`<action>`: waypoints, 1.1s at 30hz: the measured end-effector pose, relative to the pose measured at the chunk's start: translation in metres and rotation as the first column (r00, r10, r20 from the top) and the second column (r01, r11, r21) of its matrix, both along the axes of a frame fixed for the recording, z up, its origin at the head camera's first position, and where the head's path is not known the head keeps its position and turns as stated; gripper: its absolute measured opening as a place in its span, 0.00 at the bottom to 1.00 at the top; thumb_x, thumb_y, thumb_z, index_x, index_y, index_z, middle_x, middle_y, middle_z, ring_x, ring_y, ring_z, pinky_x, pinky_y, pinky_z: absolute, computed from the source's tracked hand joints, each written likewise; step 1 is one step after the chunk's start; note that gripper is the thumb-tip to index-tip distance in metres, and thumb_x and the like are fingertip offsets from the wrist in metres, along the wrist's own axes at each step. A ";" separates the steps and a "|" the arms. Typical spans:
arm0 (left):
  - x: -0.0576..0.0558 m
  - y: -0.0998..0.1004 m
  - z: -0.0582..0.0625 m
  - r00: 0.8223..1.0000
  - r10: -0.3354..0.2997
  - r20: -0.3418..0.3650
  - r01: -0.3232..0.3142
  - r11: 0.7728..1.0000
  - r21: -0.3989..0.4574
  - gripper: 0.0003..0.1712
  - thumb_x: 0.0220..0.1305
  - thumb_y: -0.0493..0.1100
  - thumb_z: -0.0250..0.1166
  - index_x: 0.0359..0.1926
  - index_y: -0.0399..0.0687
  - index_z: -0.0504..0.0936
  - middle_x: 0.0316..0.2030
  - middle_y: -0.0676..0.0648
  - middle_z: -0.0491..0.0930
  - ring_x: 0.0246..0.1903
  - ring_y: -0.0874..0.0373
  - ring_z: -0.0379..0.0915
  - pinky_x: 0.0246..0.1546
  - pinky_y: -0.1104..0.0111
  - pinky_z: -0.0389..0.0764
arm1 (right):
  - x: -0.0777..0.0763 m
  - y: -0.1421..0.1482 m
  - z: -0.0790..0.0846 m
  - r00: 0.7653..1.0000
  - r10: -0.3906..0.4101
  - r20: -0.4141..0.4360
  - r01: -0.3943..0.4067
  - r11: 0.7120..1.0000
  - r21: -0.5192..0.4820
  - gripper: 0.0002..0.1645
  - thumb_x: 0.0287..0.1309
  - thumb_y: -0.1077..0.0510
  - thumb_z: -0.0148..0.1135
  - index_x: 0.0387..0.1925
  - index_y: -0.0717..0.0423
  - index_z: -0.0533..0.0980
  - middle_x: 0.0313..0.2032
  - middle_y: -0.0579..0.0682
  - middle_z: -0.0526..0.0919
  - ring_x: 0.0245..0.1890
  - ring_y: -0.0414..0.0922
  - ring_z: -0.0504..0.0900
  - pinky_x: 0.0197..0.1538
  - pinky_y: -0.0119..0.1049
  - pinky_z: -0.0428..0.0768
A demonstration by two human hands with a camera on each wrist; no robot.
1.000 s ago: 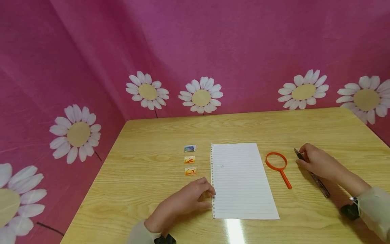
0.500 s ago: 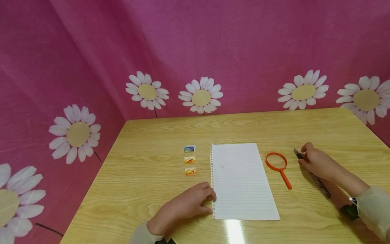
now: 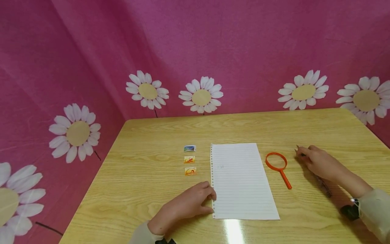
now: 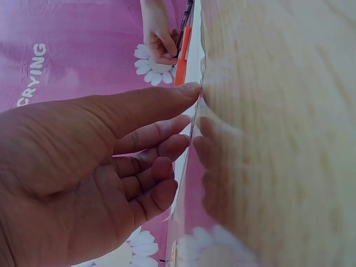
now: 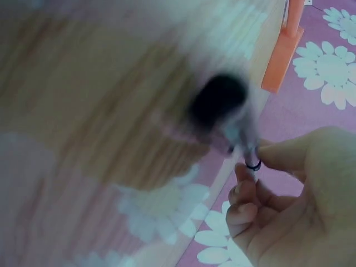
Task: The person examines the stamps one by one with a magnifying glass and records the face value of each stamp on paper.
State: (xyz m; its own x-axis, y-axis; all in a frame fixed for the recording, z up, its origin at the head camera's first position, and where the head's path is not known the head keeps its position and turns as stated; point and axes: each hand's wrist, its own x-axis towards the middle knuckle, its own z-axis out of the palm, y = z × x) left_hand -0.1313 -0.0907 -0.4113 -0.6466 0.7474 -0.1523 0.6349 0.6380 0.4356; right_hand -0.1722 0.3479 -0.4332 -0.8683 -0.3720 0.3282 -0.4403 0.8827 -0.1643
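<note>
My right hand (image 3: 323,164) pinches a dark pen (image 3: 323,187) between thumb and fingers, at the right of the table. In the right wrist view the pen (image 5: 248,142) passes between thumb and fingertips, its near end blurred and dark. A lined sheet of paper (image 3: 240,189) with punched holes down its left side lies in the middle, bearing a small faint mark of writing. At its lower left edge rests my left hand (image 3: 189,201), fingers loosely bent, thumb and fingertips touching the edge. The left wrist view shows the thumb (image 4: 186,92) on the paper's edge.
An orange-red magnifying glass (image 3: 284,176) lies between the paper and the pen. Three small stamp-like pictures (image 3: 189,159) stand in a column left of the paper. A pink cloth with daisies (image 3: 243,51) hangs behind the wooden table (image 3: 146,152).
My left hand has shifted slightly nearer along the paper's edge. My right fingers have closed further over the pen, covering more of its front part, and its tip has shifted slightly.
</note>
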 end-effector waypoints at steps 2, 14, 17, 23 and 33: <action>0.000 0.000 0.000 1.000 0.001 0.003 -0.001 1.000 -0.002 0.14 0.59 0.47 0.71 0.43 0.50 0.80 0.39 0.56 0.73 0.37 0.69 0.63 0.46 0.80 0.71 | 0.001 0.002 0.000 1.000 -0.005 0.012 0.006 1.000 -0.006 0.12 0.50 0.75 0.64 0.35 0.61 0.78 0.29 0.55 0.79 0.28 0.48 0.79 0.28 0.41 0.76; -0.001 0.000 -0.001 1.000 -0.005 -0.018 0.005 1.000 0.003 0.15 0.59 0.49 0.71 0.42 0.49 0.79 0.40 0.55 0.73 0.37 0.69 0.63 0.46 0.79 0.71 | 0.008 0.016 0.002 0.993 0.089 -0.074 -0.089 0.996 0.001 0.28 0.34 0.79 0.70 0.40 0.56 0.76 0.34 0.52 0.81 0.29 0.40 0.77 0.27 0.35 0.77; -0.001 0.000 -0.001 1.000 0.001 -0.020 -0.001 1.000 -0.003 0.15 0.59 0.49 0.71 0.43 0.49 0.79 0.40 0.56 0.73 0.37 0.69 0.63 0.46 0.79 0.71 | 0.008 0.018 0.001 0.987 0.106 -0.118 -0.105 0.994 0.013 0.30 0.32 0.78 0.72 0.40 0.54 0.76 0.33 0.48 0.79 0.28 0.35 0.73 0.26 0.31 0.75; 0.000 0.001 -0.001 1.000 0.004 -0.019 -0.004 1.000 -0.010 0.14 0.59 0.49 0.71 0.42 0.50 0.79 0.39 0.56 0.73 0.37 0.69 0.63 0.45 0.79 0.71 | 0.010 0.019 0.001 0.983 0.123 -0.138 -0.127 0.992 -0.024 0.33 0.32 0.79 0.73 0.40 0.52 0.74 0.32 0.43 0.77 0.29 0.30 0.71 0.27 0.27 0.73; 0.001 0.001 -0.001 1.000 0.001 -0.027 -0.001 1.000 -0.011 0.15 0.58 0.49 0.71 0.42 0.50 0.79 0.39 0.56 0.72 0.36 0.69 0.63 0.45 0.79 0.71 | 0.019 0.009 0.012 0.997 0.069 0.023 -0.044 0.822 -0.568 0.12 0.66 0.73 0.50 0.50 0.64 0.69 0.33 0.31 0.77 0.30 0.26 0.76 0.30 0.20 0.71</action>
State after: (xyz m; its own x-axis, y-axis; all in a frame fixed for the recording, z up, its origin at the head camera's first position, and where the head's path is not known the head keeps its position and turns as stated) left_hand -0.1301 -0.0898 -0.4119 -0.6516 0.7449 -0.1433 0.6455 0.6436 0.4112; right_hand -0.1535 0.3565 -0.4210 -0.8688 -0.1798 0.4614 -0.4680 0.6023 -0.6467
